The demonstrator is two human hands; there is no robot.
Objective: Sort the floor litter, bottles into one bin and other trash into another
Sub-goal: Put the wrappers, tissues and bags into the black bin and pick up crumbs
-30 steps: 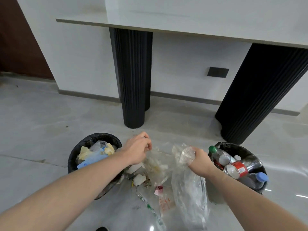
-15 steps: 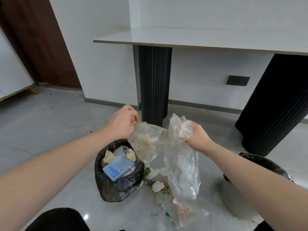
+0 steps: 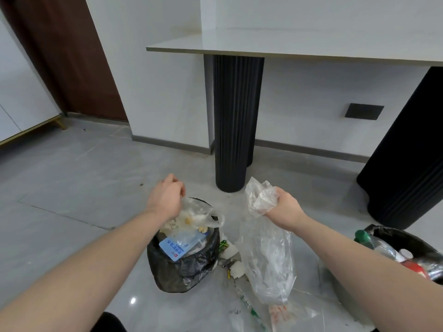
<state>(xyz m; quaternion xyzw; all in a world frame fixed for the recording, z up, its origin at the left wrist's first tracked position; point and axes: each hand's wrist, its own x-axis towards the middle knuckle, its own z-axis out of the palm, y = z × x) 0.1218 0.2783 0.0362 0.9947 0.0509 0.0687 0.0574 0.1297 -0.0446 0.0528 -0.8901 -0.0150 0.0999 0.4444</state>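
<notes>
Meanwhile, over the trash bin [image 3: 184,271], the left hand [image 3: 165,200] pinches a soiled bag [image 3: 196,215] for dropping; right of it, the right hand [image 3: 284,207] grips a clear bag [image 3: 268,257], with loose litter [image 3: 233,262] on the floor beside the bin.

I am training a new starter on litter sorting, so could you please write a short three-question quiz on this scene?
1. True or false: the right hand holds a crumpled clear plastic bag.
2. Over which bin does the left hand hold its small clear bag of food scraps? A) the black-lined bin of mixed trash B) the black-lined bin of bottles
3. Fill in: the green-capped plastic bottle lies in the bin on the person's ____ side.

Key: 1 true; 2 A; 3 right.
</notes>
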